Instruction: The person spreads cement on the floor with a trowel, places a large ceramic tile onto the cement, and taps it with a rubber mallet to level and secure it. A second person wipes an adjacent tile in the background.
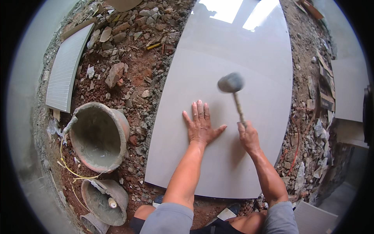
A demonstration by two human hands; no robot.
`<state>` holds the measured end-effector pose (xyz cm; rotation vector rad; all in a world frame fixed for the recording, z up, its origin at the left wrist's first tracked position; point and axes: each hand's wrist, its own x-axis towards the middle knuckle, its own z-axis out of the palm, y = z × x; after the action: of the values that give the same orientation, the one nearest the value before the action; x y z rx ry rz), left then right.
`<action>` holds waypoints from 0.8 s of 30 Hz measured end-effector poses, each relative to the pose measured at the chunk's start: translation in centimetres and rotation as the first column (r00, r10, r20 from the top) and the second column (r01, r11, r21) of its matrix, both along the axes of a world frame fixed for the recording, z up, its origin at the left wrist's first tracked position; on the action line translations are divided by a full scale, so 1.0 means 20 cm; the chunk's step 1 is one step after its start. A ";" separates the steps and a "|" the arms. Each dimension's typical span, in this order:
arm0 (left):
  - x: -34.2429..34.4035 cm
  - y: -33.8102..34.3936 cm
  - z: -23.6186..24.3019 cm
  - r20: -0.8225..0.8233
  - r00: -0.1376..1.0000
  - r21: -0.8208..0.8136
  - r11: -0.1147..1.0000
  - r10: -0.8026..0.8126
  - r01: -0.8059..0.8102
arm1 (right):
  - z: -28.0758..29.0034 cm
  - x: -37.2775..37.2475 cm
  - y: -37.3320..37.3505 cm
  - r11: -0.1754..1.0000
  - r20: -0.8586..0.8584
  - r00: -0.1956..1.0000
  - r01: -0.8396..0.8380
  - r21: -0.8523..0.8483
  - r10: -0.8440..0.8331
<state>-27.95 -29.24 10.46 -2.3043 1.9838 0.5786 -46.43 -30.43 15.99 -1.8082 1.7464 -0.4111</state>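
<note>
A large, glossy pale tile (pixel 183 89) lies across the middle of the ground. My left hand (pixel 201 124) rests flat on it, palm down with the fingers spread. To its right, my right hand (pixel 249 136) is wrapped round the handle of a rubber mallet (pixel 231 82). The mallet's dark head is slightly blurred and appears raised above the tile, with a shadow below my right hand. Both forearms come in from the lower edge.
Two mortar-crusted buckets (pixel 99 136) (pixel 105 201) stand at left, with a smaller one below. Rubble and red soil (pixel 120 93) flank the tile. A stack of ribbed-back tiles (pixel 70 70) sits at far left; another tile (pixel 350 89) leans at right. Walls close both sides.
</note>
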 end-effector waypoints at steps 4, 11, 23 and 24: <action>0.00 0.00 0.00 -0.008 1.000 -0.018 1.000 -0.008 0.008 | 0.03 0.03 -0.07 0.991 0.210 0.969 0.134 -0.022 -0.127; 0.00 0.00 -0.02 -0.001 1.000 -0.006 1.000 -0.001 0.001 | 0.01 0.06 -0.15 0.993 0.072 0.995 0.076 -0.086 -0.070; 0.00 0.02 -0.03 -0.005 1.000 -0.137 0.990 0.011 -0.012 | 0.01 -0.07 0.01 0.994 0.057 0.994 0.088 0.061 -0.092; 0.00 0.02 -0.03 -0.015 1.000 -0.093 0.995 0.016 -0.017 | 0.00 -0.09 0.02 0.978 -0.105 0.992 0.082 0.193 -0.063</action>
<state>-28.05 -28.77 9.80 -2.3787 2.0426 0.5157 -48.23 -29.99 15.89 -1.6531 1.8546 -0.1723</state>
